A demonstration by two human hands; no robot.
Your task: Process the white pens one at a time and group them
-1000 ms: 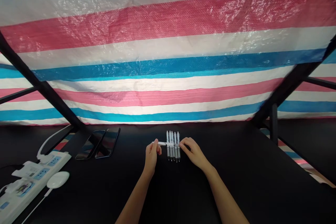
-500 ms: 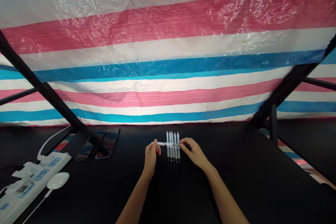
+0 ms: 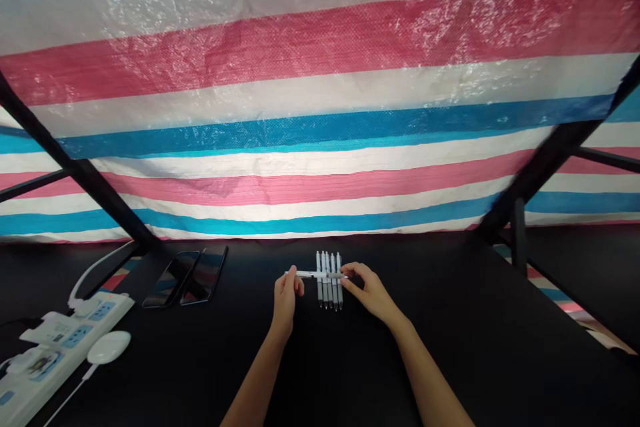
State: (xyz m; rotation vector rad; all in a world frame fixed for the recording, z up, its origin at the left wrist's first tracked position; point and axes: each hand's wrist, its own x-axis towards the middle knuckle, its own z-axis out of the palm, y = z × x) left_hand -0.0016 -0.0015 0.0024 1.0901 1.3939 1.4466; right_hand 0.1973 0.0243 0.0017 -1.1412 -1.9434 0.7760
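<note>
Nearest me, at the left edge, one white power strip and one white puck on its cable lie on the black table. Neither has shifted in the last second.

Further in, my two forearms run up to the hands. My left hand pinches the left end of a single pen; my right hand is closed on the right end with thumb and forefinger, the other fingers curled narrow. The pen is held crosswise, over a row of upright-lying pens and near their clip ends; I cannot tell whether it touches them.

The change is small: a second ago my right fingertips sat just beside the row and the pen's right end was hard to see past it; now that end shows clear of the row and sits in my right pinch, while the left hand has drifted slightly leftward. So the pen is held at both ends, and the row has not been disturbed.

Counted: five pens in the row, one across, six in all; two dark phones side by side further left; beyond them, black struts and one striped tarp.
</note>
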